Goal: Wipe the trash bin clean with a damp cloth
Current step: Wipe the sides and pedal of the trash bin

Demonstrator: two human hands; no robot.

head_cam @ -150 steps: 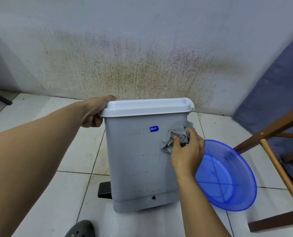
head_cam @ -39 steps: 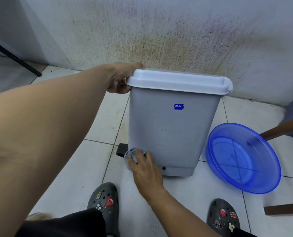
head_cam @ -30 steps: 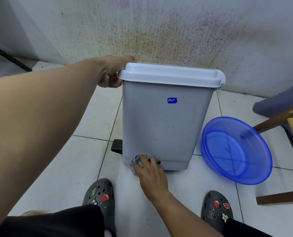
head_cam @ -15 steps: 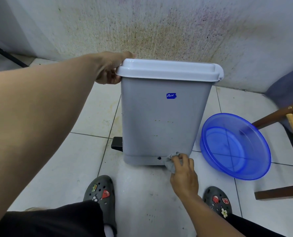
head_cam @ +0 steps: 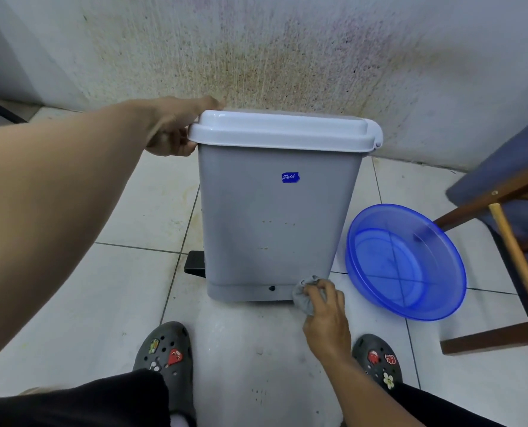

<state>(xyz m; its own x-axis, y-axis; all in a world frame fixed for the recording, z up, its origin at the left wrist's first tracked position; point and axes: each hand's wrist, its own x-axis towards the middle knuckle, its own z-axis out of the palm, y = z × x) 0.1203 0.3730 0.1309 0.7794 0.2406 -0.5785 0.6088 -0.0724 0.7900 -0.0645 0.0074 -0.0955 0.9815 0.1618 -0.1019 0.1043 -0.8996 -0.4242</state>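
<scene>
A grey pedal trash bin (head_cam: 275, 223) with a white lid (head_cam: 282, 131) stands upright on the tiled floor, a small blue sticker on its near face. My left hand (head_cam: 176, 127) grips the left end of the lid rim. My right hand (head_cam: 325, 315) holds a bunched grey cloth (head_cam: 302, 295) pressed against the bin's bottom right corner. A few brownish specks show on the bin's near face.
A blue plastic basin (head_cam: 406, 261) lies on the floor right of the bin. A wooden chair frame (head_cam: 515, 254) stands at the far right. A stained wall (head_cam: 256, 57) rises behind. The black pedal (head_cam: 194, 263) sticks out left. My two clogs (head_cam: 167, 352) are near.
Five seconds ago the cloth was near the bin's upper right. Over the last second my right hand slid it along the base from the left corner to the right corner.
</scene>
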